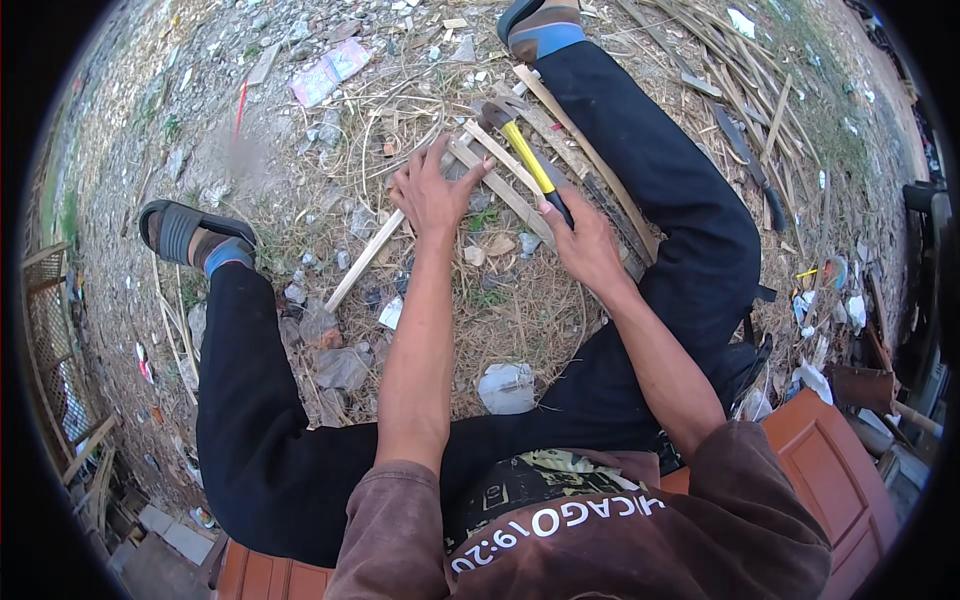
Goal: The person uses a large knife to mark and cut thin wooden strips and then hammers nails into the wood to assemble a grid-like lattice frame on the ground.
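Observation:
My left hand (432, 192) is bent over several pale wooden strips, its thumb and fingers gripping where they meet. One wooden strip (366, 258) slants down to the left from under that hand. Another strip (518, 208) runs down to the right, towards my right hand. In my right hand (585, 240) is a claw hammer (527, 158) with a yellow shaft and black grip. Its dark metal head points away from me, beside the upper ends of the strips. Whether a nail is between my left fingers cannot be seen.
Longer wooden slats (600, 170) lie along my right leg. Beyond that leg are a large knife (748, 165) and a pile of thin slats (735, 60). Stones, dry grass and a crumpled plastic wrapper (331, 72) litter the ground. I sit on a reddish-brown panel (835, 480).

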A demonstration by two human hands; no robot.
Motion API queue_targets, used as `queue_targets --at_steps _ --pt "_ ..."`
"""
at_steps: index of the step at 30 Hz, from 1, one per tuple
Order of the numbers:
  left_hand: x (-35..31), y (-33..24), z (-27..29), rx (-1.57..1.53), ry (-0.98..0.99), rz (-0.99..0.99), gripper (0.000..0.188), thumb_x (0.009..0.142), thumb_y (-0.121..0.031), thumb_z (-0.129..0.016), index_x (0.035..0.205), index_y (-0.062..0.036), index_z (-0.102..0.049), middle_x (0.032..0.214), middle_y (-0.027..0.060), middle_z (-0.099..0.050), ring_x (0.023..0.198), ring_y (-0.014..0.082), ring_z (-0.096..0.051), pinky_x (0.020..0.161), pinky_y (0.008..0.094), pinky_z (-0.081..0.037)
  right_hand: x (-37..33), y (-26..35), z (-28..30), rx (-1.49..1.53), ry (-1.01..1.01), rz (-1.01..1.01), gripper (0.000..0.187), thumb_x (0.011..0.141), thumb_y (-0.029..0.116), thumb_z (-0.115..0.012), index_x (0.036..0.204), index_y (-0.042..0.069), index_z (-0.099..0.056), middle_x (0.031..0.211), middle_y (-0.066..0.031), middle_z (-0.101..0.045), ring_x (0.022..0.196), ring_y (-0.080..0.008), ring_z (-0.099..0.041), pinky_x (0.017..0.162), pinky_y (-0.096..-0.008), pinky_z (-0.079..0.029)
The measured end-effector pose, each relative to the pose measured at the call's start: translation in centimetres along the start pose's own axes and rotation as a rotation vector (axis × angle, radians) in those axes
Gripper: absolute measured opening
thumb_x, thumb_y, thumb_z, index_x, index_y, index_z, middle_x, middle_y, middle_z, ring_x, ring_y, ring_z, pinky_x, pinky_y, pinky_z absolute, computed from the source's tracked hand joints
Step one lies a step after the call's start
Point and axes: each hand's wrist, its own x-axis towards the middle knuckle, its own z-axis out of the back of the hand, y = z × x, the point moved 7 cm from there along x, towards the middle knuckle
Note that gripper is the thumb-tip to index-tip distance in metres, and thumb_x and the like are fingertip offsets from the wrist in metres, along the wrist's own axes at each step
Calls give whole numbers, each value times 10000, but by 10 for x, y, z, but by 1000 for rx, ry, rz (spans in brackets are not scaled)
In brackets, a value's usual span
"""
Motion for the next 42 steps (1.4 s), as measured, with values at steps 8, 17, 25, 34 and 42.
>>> queue_targets --at_steps 8,17,25,34,42 --pt "0 1 -2 -20 -65 -38 825 652 -677 -778 1325 -229 -616 1322 51 -565 1230 322 -440 1071 496 -262 -2 -9 -8 9 -7 63 274 1002 299 -560 1134 59 -575 779 -223 -645 754 -436 -644 684 -502 -470" --pt "2 3 -4 -14 -29 -16 837 656 -677 -779 1329 -209 -610 1324 45 -562 1231 307 -437 1073 480 -263 -4 0 -15 -27 71 56 260 983 270 -585 1119 49 -566 762 -234 -648 740 -453 -641 667 -509 -475" --pt "0 0 0 2 -18 -2 796 693 -632 -783 1336 -199 -599 1312 40 -571 1238 305 -445 1079 479 -271 -4 -12 -11 -132 -29 186 363 788 108 -743 1091 21 -563 914 -244 -667 848 -448 -645 739 -505 -492" --pt "2 2 -2 -23 1 14 816 671 -637 -792 1326 -187 -609 1323 49 -559 1238 298 -432 1085 464 -249 6 -23 -23 -168 -6 53 357 766 89 -766 1061 10 -582 972 -252 -670 916 -450 -649 777 -500 -503" --pt "0 -1 1 -17 -10 16 793 687 -630 -785 1334 -212 -594 1344 45 -564 1272 313 -439 1104 487 -258 5 -23 -21 -164 -23 4 358 775 100 -767 1067 7 -582 954 -259 -676 901 -450 -659 760 -493 -511"
